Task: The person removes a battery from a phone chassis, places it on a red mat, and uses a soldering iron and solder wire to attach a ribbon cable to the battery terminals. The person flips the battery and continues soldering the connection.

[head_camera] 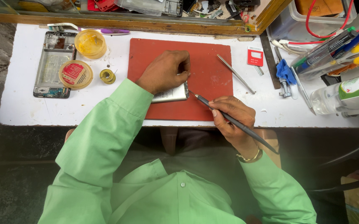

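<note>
Now | left hand (165, 71) curled, pinning phone part (171, 93) | right hand (231, 118) gripping dark tool (237, 124)

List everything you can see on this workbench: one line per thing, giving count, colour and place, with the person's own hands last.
Work mat: one, red, centre of white table.
Flat silver part: one, on mat under left hand.
Pointed tool: one, dark grey, in right hand, tip at the part.
Phone frame: one, silver, far left.
Round tubs: two, yellowish, beside frame.
Metal rod: one, mat's right edge.
Left hand: pressing the part.
Right hand: gripping the tool.
</note>
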### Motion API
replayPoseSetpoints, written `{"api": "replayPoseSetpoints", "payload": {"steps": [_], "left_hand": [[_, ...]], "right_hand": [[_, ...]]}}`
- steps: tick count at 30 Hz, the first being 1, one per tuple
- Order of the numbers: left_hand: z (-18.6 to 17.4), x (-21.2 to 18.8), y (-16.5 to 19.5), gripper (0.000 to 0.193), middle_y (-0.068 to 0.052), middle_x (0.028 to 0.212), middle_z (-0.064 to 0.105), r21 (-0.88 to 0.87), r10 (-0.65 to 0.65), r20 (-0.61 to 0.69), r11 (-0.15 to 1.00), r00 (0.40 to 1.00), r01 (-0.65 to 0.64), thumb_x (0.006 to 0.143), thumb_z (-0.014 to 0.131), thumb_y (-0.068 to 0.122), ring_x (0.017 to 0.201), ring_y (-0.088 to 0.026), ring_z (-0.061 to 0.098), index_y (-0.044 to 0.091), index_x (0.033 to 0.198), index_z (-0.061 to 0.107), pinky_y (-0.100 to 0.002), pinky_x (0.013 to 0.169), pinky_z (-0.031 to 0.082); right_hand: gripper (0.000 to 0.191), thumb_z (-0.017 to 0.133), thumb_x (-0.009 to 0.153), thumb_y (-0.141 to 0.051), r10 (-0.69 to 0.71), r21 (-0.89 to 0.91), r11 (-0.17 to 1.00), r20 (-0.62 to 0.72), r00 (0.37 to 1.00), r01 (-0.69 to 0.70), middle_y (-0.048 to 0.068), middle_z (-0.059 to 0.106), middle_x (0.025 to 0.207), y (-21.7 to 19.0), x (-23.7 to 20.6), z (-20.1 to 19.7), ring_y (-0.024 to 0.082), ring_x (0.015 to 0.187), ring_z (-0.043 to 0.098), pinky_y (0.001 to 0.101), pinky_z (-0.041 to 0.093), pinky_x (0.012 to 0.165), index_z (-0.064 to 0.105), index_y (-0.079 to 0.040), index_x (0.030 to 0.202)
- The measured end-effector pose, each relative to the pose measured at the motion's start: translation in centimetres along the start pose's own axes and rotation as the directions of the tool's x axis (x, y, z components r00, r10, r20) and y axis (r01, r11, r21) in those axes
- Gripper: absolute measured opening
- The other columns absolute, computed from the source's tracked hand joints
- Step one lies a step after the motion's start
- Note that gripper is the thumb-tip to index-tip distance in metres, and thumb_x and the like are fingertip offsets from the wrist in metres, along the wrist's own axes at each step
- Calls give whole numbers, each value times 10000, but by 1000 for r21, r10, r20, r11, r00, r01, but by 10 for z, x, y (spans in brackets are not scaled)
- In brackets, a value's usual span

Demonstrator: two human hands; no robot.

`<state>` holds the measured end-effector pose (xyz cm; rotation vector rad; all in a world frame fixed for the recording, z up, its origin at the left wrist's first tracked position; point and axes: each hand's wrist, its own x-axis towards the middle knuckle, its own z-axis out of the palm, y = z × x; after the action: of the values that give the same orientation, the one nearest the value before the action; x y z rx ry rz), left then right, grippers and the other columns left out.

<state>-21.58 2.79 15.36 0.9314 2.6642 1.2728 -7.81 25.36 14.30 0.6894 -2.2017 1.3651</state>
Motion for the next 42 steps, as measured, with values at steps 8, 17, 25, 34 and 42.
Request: {"api": "replayPoseSetpoints", "payload": {"steps": [8,17,25,34,42], "left_hand": [[0,1,0,144,-105,836,706,2,8,-2,1000,1000,-8,834,734,115,793,-272,696,26,835,620,-401,721,549],[0,1,-1,137,-101,837,708,1,2,0,1000,1000,-2,832,732,110,799,-267,698,30,834,622,-399,726,549],[1,1,-2,138,-102,832,712,4,22,-7,1000,1000,-22,828,737,110,797,-267,702,31,833,624,-398,722,552],[1,2,-2,136,-100,835,716,-2,2,7,1000,1000,-2,829,738,111,794,-261,704,31,835,628,-396,728,555],[0,0,-1,145,-102,831,713,-2,-4,2,1000,1000,4,832,745,115,787,-267,698,28,835,628,-401,715,550]], "right_hand": [[140,692,922,14,-11,39,999,-8,1000,12,172,734,955,1,0,0,237,877,741,274,595,730,717,61,1051],[140,692,917,21,-6,32,999,-7,1000,6,168,738,963,1,-1,0,213,857,736,256,575,682,719,54,1050],[118,693,929,26,-18,2,1000,-11,1000,18,172,741,989,-1,0,1,220,879,739,261,585,695,716,51,1042],[132,692,912,34,-34,-13,999,-3,999,34,168,739,992,-1,1,1,251,932,746,293,611,764,718,53,1040],[129,692,915,34,-7,-21,1000,10,1000,7,172,741,998,-2,0,0,253,930,747,290,611,761,720,53,1039]]}}
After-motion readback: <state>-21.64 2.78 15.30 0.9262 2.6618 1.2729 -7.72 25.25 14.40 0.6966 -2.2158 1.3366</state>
